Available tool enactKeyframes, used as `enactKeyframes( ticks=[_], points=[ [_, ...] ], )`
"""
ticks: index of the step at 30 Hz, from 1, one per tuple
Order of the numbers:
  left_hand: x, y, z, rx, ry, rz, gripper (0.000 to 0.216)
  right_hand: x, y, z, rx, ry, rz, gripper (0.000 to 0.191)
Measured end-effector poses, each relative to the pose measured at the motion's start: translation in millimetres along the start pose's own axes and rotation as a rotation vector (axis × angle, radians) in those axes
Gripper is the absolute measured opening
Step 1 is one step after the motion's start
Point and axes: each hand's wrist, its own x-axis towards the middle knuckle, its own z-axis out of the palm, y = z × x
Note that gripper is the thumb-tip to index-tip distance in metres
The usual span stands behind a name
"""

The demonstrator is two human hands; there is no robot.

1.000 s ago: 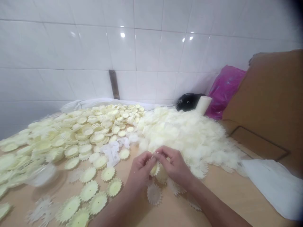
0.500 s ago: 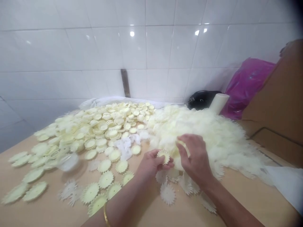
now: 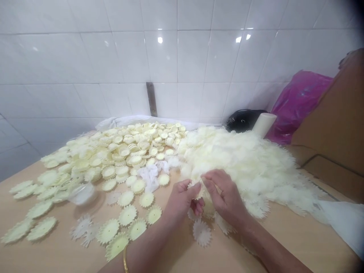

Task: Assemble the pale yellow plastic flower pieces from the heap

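Note:
My left hand [image 3: 182,201] and my right hand [image 3: 224,195] meet at the near edge of a big heap of pale cream toothed plastic pieces [image 3: 241,163]. Both pinch a small cream toothed disc [image 3: 196,185] between their fingertips. Flat toothed discs [image 3: 126,216] lie spread on the wooden table [image 3: 57,254] to the left of my hands, and a translucent white one [image 3: 201,232] lies just below them. A gold bangle [image 3: 125,258] is on my left wrist.
A wide spread of yellowish discs [image 3: 119,151] covers the table's left and back. A small clear cup [image 3: 82,194] sits among them. A black object [image 3: 241,119], a white cylinder [image 3: 264,125], a pink bag [image 3: 298,102] and cardboard [image 3: 332,125] stand at the right. White tiled wall behind.
My hands parted half a second ago, the right reaching up into the heap, and have come back together on a disc. The view has shifted left since a second ago.

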Motion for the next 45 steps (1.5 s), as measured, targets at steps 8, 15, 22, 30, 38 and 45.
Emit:
enactKeyframes(
  ticks=[8,15,22,30,38,45],
  points=[
    [-2,-1,3,0.101,0.091,0.059,0.037,-3,-3,-1,0.162,-0.118,0.114,0.014],
    [-4,0,6,0.049,0.090,0.048,0.034,2,-9,-5,0.297,-0.158,0.143,0.014],
    [-3,2,7,-0.190,-0.123,-0.066,0.031,-1,-3,-3,0.220,-0.093,0.087,0.015],
    [0,2,1,-0.331,-0.142,-0.125,0.019,6,17,-11,-0.129,0.265,0.033,0.016],
    [-2,6,3,-0.116,0.130,0.031,0.025,4,3,-13,0.188,0.114,0.191,0.017],
    [-6,7,10,0.115,0.037,0.120,0.021,2,-4,-11,0.255,0.034,0.125,0.018]
  ],
)
